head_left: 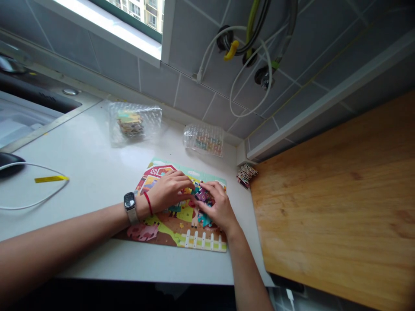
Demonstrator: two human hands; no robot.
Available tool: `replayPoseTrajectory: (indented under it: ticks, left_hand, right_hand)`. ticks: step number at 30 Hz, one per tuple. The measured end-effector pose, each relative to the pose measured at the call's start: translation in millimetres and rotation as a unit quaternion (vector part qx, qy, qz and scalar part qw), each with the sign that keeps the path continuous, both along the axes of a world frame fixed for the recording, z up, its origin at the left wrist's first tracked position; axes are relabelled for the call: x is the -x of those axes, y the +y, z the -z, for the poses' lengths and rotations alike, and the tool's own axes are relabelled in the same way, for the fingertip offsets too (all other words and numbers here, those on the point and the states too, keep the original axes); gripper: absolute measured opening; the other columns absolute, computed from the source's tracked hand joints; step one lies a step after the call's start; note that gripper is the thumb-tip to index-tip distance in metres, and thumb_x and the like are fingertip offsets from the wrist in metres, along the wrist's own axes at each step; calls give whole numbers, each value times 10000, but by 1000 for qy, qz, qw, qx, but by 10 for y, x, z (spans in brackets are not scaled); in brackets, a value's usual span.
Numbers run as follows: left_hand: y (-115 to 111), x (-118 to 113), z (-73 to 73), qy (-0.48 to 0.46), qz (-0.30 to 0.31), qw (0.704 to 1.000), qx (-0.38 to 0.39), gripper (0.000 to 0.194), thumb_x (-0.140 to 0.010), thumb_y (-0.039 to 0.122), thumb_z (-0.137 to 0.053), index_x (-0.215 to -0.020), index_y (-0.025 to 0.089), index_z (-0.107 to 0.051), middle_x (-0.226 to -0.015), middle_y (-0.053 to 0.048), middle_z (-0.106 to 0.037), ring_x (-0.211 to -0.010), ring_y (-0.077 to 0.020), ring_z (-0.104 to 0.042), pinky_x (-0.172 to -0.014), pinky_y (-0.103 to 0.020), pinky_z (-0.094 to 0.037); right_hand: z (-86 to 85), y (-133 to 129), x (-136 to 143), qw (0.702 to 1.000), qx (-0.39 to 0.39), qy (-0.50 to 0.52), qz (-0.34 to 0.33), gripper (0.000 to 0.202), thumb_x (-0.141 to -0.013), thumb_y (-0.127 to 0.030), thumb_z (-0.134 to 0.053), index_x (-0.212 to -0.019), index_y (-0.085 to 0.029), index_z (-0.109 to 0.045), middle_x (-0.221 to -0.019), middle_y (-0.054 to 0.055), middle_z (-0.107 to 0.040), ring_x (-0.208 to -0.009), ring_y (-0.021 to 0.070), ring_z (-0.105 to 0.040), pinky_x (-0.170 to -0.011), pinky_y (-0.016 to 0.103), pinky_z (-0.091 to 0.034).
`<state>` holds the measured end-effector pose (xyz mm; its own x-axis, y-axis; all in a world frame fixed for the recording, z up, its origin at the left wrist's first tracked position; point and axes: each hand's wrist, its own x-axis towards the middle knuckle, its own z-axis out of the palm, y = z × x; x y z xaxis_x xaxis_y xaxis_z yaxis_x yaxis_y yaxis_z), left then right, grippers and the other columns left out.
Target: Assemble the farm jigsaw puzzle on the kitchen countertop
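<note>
A colourful farm jigsaw puzzle lies flat on the white counter, with a red barn, a pink pig and a white fence on it. Over its upper middle, my left hand has its fingers bent together at a purple and teal puzzle piece. From the right, my right hand pinches at the same piece, thumb and forefinger towards the left fingertips. The fingers partly hide the piece and the picture beneath. A watch and a red cord circle my left wrist.
Behind the puzzle lie a clear bubble-wrap bag of stacked pieces and a smaller one. Several loose pieces are stacked beside the wooden board. A white cable and a sink are at left.
</note>
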<state>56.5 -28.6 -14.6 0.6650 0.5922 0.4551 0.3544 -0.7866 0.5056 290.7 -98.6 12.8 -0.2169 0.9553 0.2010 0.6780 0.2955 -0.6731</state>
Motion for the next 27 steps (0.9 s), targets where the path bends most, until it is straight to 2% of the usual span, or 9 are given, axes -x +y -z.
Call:
replayPoseTrajectory:
  ticks: [4,8,12,14,16,19,23,27]
  left_hand:
    - [21,6,7,-7,-34,999,2,170,-964,392,-732,-990,224,-742,-1013,-38,-787,-921,-213,-696,-857,-360,-507]
    - [55,16,63,-14,-71,997,15,140,-970,349,-715,-994,219,-758,-1047,-56,-792,-908,-214,-714,-864,-369,-538]
    - [79,21,101,-31,-76,996,24,118,-975,312,-697,-980,221,-772,-1050,-57,-799,-898,-209,-730,-851,-356,-560]
    - [89,19,109,-43,-79,996,29,119,-973,303,-691,-985,215,-769,-1043,-60,-798,-900,-211,-733,-846,-355,-567]
    - [100,17,113,-51,-89,994,41,121,-979,276,-660,-982,210,-760,-1010,-58,-794,-892,-210,-731,-838,-354,-571]
    - [118,15,109,-67,-125,987,81,148,-979,221,-595,-949,208,-740,-946,-45,-781,-837,-190,-724,-786,-325,-573]
    - [116,14,53,-112,-155,968,160,102,-935,230,-623,-989,203,-705,-847,-15,-765,-719,-156,-717,-672,-268,-562]
    - [84,7,-45,-172,-121,951,227,149,-937,288,-640,-1027,184,-697,-823,-20,-765,-697,-150,-728,-650,-251,-577]
  right_hand:
    - [11,0,-21,998,-21,45,40,301,-945,-295,-707,-1245,-282,-738,-1162,74,-727,-1082,236,-689,-991,382,-559]
    - [58,23,-88,986,-8,128,104,214,-942,-332,-696,-1129,-257,-770,-1096,72,-748,-1014,229,-707,-902,358,-582]
    - [149,87,-200,954,12,233,187,281,-894,-411,-732,-1087,-208,-751,-1004,80,-752,-901,220,-712,-853,367,-590]
    - [180,117,-259,947,4,232,222,330,-870,-436,-733,-1088,-189,-743,-1032,101,-749,-922,231,-707,-864,387,-589]
    - [181,129,-295,952,-15,190,239,359,-855,-436,-731,-1113,-187,-745,-1167,132,-725,-1054,258,-688,-915,406,-576]
    - [131,109,-274,964,-50,139,220,343,-869,-405,-718,-1143,-201,-749,-1294,135,-683,-1212,275,-635,-1026,426,-528]
    - [43,56,-162,975,-57,141,164,252,-939,-397,-677,-1096,-219,-760,-1128,97,-726,-1105,249,-677,-1006,399,-535]
    - [6,22,-93,985,-39,128,112,194,-951,-384,-691,-1054,-240,-770,-1081,80,-738,-1061,241,-692,-966,380,-551]
